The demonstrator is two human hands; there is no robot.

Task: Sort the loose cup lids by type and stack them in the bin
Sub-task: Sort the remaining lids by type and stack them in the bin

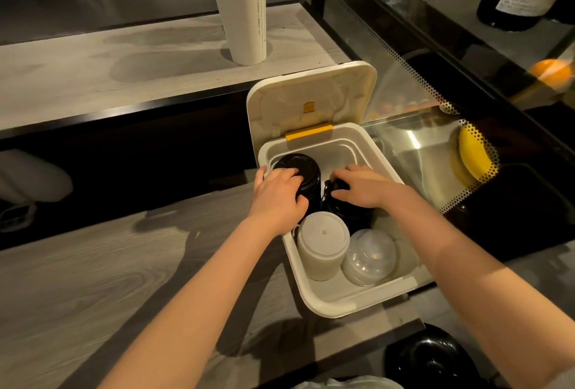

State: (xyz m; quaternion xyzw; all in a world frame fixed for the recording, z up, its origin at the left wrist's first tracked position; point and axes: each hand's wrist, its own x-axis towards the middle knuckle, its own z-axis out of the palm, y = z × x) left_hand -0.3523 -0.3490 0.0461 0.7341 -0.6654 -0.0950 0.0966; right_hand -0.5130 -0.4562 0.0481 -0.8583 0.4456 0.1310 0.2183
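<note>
A grey wood counter (93,264) ran across the view, with a glass case (435,146) to its right. On the counter's right end sat the white bin (326,304), its flap (311,90) tipped back and upright behind it. All the lids in view were inside the bin, in four stacks. The left hand (277,199) gripped the tall black stack (306,168) in the far left corner, fingers curled over its top and thumb against its near side. The right hand (361,185) was clamped on the low black stack (348,214) just beside it, fingers bent over an uneven top. Nearer the person stood a white stack (323,236) and, touching it on the right, a clear dome stack (370,258). A yellow latch (309,131) marked the bin's far rim.
</note>
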